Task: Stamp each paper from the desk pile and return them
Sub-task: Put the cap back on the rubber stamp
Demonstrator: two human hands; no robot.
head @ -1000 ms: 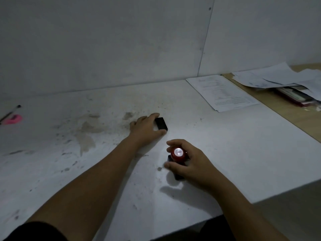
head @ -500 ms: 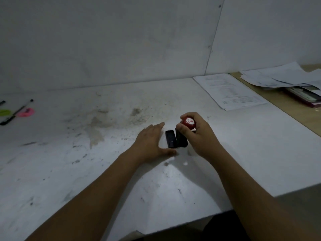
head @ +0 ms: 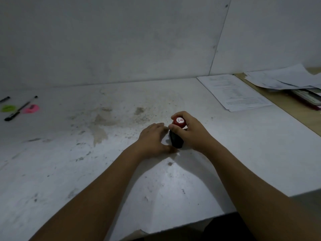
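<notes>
Table (head: 173, 188): lying white and stained.
Right hand (head: 192, 133): gripping the red-topped stamp (head: 178, 121).
Left hand (head: 153, 139): resting flat, fingers released, touching the black base (head: 176, 141).

Your desk (head: 243, 153): matt white, stained, scuffed | your stamp (head: 178, 122): glossy red plastic cap, black matt body | sheets (head: 232, 92): printed paper | side top (head: 298, 117): wood-look.

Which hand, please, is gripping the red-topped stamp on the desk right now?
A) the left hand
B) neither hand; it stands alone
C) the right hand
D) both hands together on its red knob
C: the right hand wraps its fingers around the stamp by its red knob, while the left hand lies on the desk beside the black base.
</notes>
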